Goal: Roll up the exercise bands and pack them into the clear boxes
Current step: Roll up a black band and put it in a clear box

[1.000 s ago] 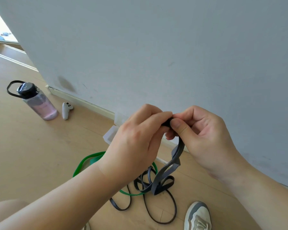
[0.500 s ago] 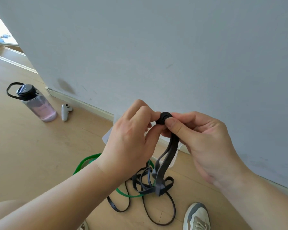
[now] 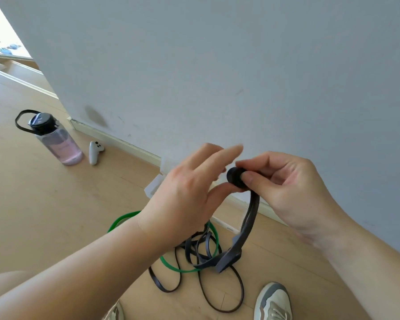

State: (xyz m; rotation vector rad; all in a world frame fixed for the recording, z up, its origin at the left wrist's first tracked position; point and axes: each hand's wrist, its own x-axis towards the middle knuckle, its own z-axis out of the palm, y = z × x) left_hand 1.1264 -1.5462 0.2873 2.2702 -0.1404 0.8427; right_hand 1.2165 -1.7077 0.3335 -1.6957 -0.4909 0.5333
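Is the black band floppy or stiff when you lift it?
Probably floppy: below the right hand pinching it, the black band droops into loose loops on the floor. It looks thin, so likely light. The roll might spring open if released.

Pink water bottle (image 3: 56,139) beside white controller (image 3: 94,152); sneaker (image 3: 273,301) lower right.

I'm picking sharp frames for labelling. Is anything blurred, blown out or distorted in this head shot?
Head view: the fingertips of the left hand are motion-blurred; the right hand and the rolled black band in its grip are sharp; the doorway at top left is blown out; the wall corner slants, likely wide-angle distortion.
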